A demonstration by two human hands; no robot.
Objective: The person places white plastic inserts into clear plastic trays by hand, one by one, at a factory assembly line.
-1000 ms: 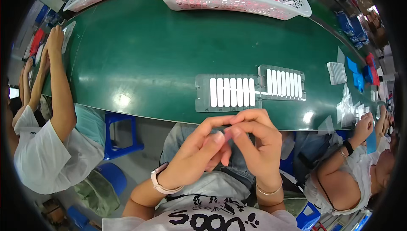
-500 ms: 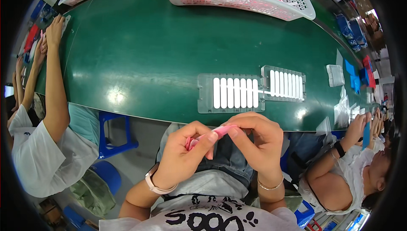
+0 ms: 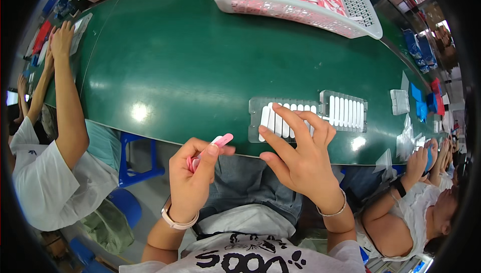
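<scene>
Glossy green table [image 3: 175,67], blue stool [image 3: 134,160] beneath

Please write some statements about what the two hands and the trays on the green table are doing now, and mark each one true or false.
1. The left hand holds a pink strip. True.
2. The right hand rests in the white basket. False: its fingers reach the near clear tray of white strips.
3. Two clear trays lie side by side on the green table. True.
4. The white basket is empty. False: it holds many pink and white pieces.
</scene>
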